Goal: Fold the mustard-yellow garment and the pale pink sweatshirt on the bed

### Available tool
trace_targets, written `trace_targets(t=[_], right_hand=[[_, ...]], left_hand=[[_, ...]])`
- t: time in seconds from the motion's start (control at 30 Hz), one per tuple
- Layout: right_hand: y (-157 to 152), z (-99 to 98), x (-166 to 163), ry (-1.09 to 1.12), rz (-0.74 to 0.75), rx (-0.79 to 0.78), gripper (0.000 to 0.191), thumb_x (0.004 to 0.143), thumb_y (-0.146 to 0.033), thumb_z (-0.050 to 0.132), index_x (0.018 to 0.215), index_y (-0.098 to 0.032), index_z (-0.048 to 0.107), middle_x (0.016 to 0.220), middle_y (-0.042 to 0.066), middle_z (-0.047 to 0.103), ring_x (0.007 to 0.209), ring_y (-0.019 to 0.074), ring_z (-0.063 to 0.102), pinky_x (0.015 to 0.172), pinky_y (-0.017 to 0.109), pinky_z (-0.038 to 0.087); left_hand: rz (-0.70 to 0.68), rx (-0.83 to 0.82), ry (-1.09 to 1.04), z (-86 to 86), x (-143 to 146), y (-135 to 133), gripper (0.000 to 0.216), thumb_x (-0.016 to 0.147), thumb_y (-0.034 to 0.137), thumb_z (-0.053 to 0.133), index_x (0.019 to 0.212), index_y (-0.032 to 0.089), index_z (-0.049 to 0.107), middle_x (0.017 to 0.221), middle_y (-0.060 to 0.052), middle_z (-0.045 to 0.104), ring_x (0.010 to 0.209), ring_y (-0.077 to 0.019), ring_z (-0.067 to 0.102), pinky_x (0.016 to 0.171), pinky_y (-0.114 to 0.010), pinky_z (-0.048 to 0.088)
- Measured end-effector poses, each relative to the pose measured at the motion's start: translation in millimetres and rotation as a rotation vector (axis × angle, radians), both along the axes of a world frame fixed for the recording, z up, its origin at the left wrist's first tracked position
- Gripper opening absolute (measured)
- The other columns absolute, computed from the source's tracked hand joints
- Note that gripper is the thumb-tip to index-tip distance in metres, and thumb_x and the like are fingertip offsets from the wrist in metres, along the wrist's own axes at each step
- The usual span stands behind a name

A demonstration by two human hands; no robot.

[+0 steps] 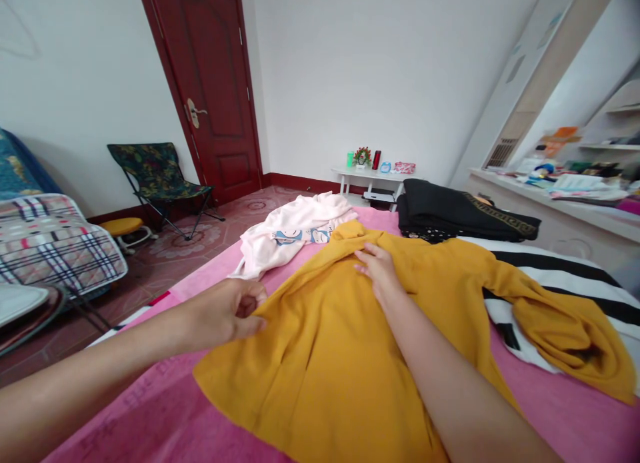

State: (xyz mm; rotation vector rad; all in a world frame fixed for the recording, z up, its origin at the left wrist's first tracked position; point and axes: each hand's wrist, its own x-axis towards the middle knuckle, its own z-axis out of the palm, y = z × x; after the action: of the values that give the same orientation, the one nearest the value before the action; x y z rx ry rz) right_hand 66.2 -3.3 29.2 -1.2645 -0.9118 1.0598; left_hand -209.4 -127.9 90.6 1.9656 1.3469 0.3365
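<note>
A mustard-yellow long-sleeved top [345, 343] lies spread over the pink bed cover [170, 410], with one sleeve stretched to the right. At the top's left edge, my left hand [233, 313] is closed in a pinch on the fabric, lifting that edge slightly. My right hand [377, 270] rests on the upper part of the top, its fingers apart and lying on the cloth. Just beyond the top is a crumpled pale pink garment [295, 223] with a blue print.
A folded black garment [450, 210] and a black-and-white striped cloth [560, 270] lie at the right. Past the bed are a low white table [373, 174], a camouflage folding chair [160, 176], a yellow stool [123, 226] and a red door [210, 83]. A cluttered ledge [550, 196] runs along the right.
</note>
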Motion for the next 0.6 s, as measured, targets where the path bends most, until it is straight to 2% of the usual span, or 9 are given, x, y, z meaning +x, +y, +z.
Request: trace_targets(t=[0.13, 0.27, 0.47, 0.6], right_hand=[[5, 14.0, 21, 0.017, -0.023, 0.141, 0.047, 0.065, -0.024, 0.066, 0.11, -0.017, 0.057, 0.119, 0.008, 0.056, 0.095, 0.0181, 0.064, 0.059, 0.02, 0.058], [3, 19.6, 29, 0.04, -0.091, 0.192, 0.046, 0.063, -0.024, 0.065, 0.107, -0.015, 0.059, 0.116, 0.009, 0.058, 0.088, 0.0154, 0.065, 0.053, 0.016, 0.054], [2, 14.3, 31, 0.059, -0.289, 0.245, 0.049, 0.068, -0.024, 0.054, 0.115, -0.007, 0.056, 0.099, 0.011, 0.063, 0.08, 0.0164, 0.066, 0.047, 0.016, 0.049], [8, 0.2, 35, -0.015, -0.404, 0.248, 0.05, 0.071, -0.025, 0.048, 0.117, -0.005, 0.055, 0.1, 0.013, 0.062, 0.074, 0.0154, 0.067, 0.045, 0.017, 0.048]], left_hand=[[0.009, -0.058, -0.145, 20.5, 16, -7, 0.027, 0.079, 0.04, 0.056, 0.07, 0.019, 0.041, 0.061, 0.006, 0.042, 0.053, -0.0066, 0.038, 0.048, -0.018, 0.029], [-0.037, -0.023, -0.133, 30.3, 43, -19, 0.023, 0.078, 0.037, 0.056, 0.071, 0.019, 0.045, 0.06, 0.005, 0.045, 0.053, -0.0066, 0.04, 0.048, -0.018, 0.03], [-0.181, 0.01, -0.035, 24.4, 86, -35, 0.007, 0.077, 0.025, 0.052, 0.073, 0.019, 0.05, 0.058, 0.006, 0.049, 0.049, -0.0063, 0.04, 0.044, -0.019, 0.026], [-0.279, -0.015, -0.009, 14.4, 106, -36, 0.002, 0.074, 0.02, 0.052, 0.075, 0.019, 0.054, 0.059, 0.005, 0.052, 0.049, -0.0066, 0.042, 0.043, -0.019, 0.027]])
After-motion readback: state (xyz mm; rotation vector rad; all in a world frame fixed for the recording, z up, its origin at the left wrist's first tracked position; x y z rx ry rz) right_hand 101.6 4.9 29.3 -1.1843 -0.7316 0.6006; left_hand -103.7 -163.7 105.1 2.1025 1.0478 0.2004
